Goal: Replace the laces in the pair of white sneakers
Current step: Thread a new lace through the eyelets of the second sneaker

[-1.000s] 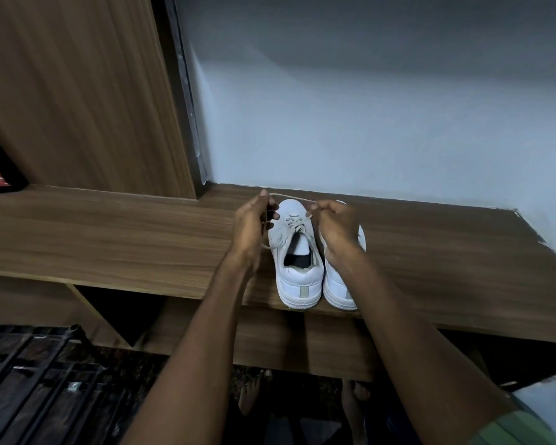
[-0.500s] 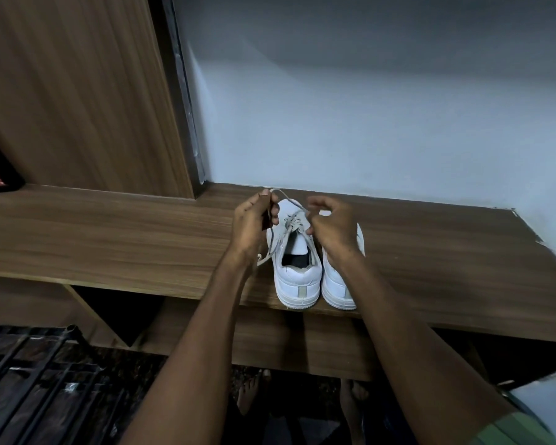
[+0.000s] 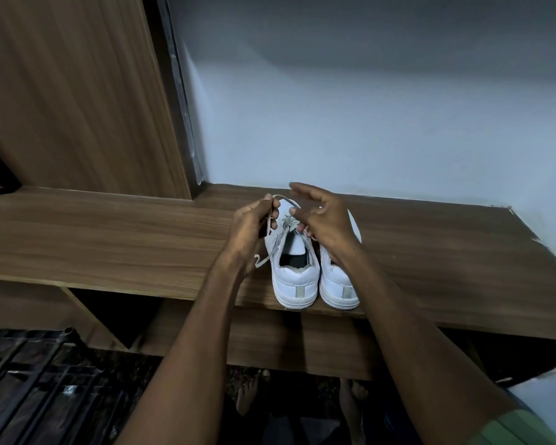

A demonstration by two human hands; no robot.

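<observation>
A pair of white sneakers stands on the wooden desk [image 3: 142, 239], heels toward the person and close to the front edge; the left sneaker [image 3: 294, 277] and the right sneaker [image 3: 337, 284] sit side by side and touching, probably so both stay within easy reach of the hands; their toes point at the pale wall [image 3: 366, 107].

The left hand [image 3: 251, 229] hovers over the outer side of the left sneaker; its grip is closed, thumb and fingers pinching a white lace [image 3: 268, 248], which arcs over the knuckles toward the shoe's front and trails down past the wrist to a loose end lying on the desk beside the shoe. Holding the strand up and away from the shoe likely keeps it taut and clear of the eyelets while the other hand works.

The right hand [image 3: 325, 223] reaches across above the right sneaker to the left one's lacing; its upper fingers are spread loosely, while the lower fingertips curl down at the crossed laces near the tongue; whether they actually pinch a strand I cannot tell, since the fingers hide the contact.

Judging by the lace still threaded across the upper eyelets, the job seems at an early stage, with the lace being worked through the first shoe; the right sneaker's lacing is hidden beneath the forearm.
</observation>
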